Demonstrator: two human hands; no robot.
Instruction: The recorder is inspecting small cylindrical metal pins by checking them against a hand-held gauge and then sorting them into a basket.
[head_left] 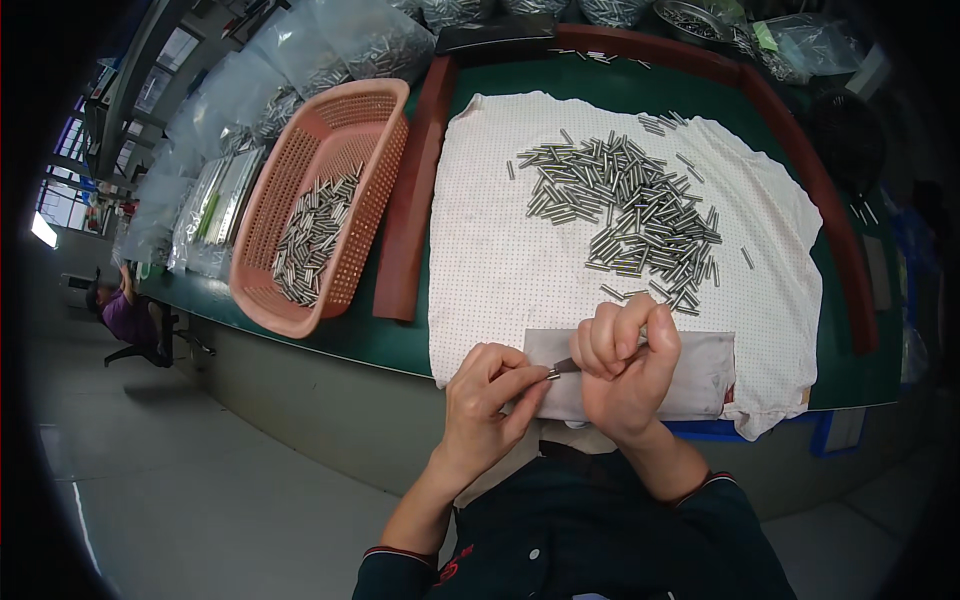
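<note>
My left hand (487,395) pinches a small metal pin (553,374) between thumb and fingertips at the front edge of the table. My right hand (630,365) is curled closed around a slim tool with a narrow grey blade (567,366), whose tip meets or nearly meets the pin; the fist hides the rest of it. Beneath both hands lies a grey cloth pad (700,375) on a white dotted cloth (475,250). Just beyond the hands spreads a loose heap of short metal pins (650,215).
A pink plastic basket (258,235) with more pins stands at left. Dark red rails (405,230) border the green tabletop (490,80). Clear bags of metal parts (370,45) line the back left. Another person (135,310) sits far left.
</note>
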